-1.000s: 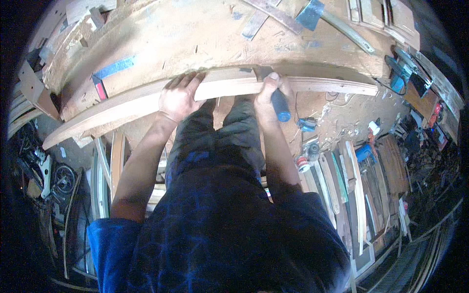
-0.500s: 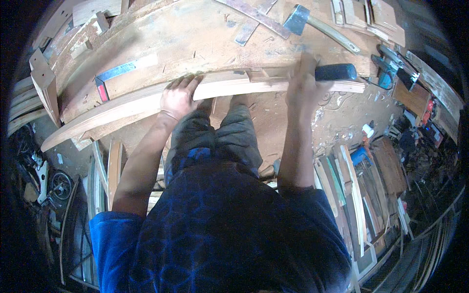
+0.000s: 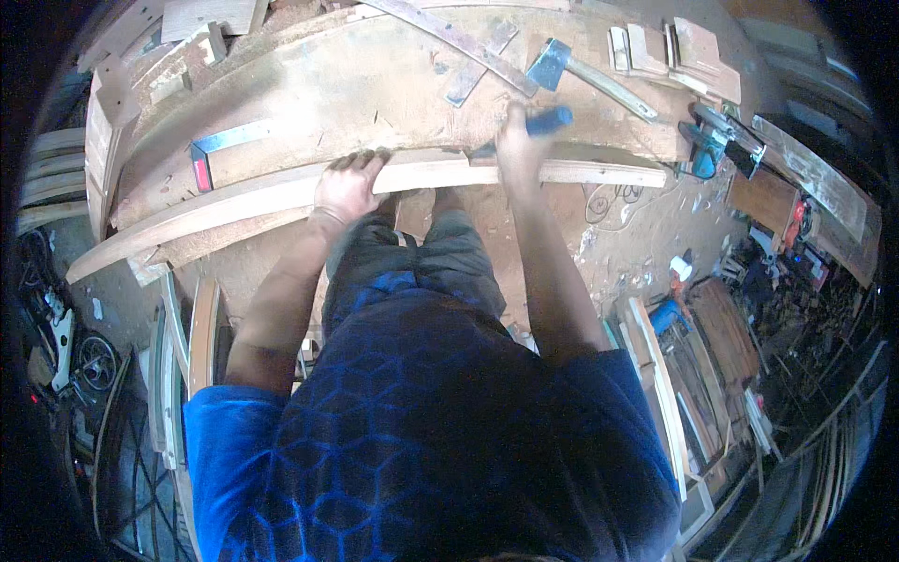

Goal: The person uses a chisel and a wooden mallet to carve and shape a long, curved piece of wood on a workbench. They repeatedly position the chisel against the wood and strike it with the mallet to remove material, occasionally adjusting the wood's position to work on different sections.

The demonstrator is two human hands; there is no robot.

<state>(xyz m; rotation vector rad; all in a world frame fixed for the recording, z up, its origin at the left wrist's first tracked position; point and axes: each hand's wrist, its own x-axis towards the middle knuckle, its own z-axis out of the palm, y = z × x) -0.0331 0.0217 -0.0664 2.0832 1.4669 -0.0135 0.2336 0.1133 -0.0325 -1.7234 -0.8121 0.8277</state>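
A long pale wooden plank (image 3: 253, 196) lies across in front of me, along the near edge of the workbench (image 3: 356, 84). My left hand (image 3: 348, 187) is closed over it left of the middle, fingers bent over its far edge. At the plank's right half, my right hand (image 3: 518, 150) is closed round a tool with a blue handle (image 3: 552, 119). The handle's end sticks out to the right of the fist. Motion blurs hand and tool, and the working end is mostly hidden, so its kind is unclear.
A try square (image 3: 220, 145), a hatchet (image 3: 599, 84) and crossed flat strips (image 3: 459, 47) lie on the workbench. A teal power tool (image 3: 707, 150) sits at its right end. Wood pieces (image 3: 674, 56) are stacked far right. Boards (image 3: 201, 328) stand near left.
My right hand has moved left along the plank with the blue-handled tool, whose handle now tilts more upward. My left hand keeps its hold. The whole view has shifted slightly.
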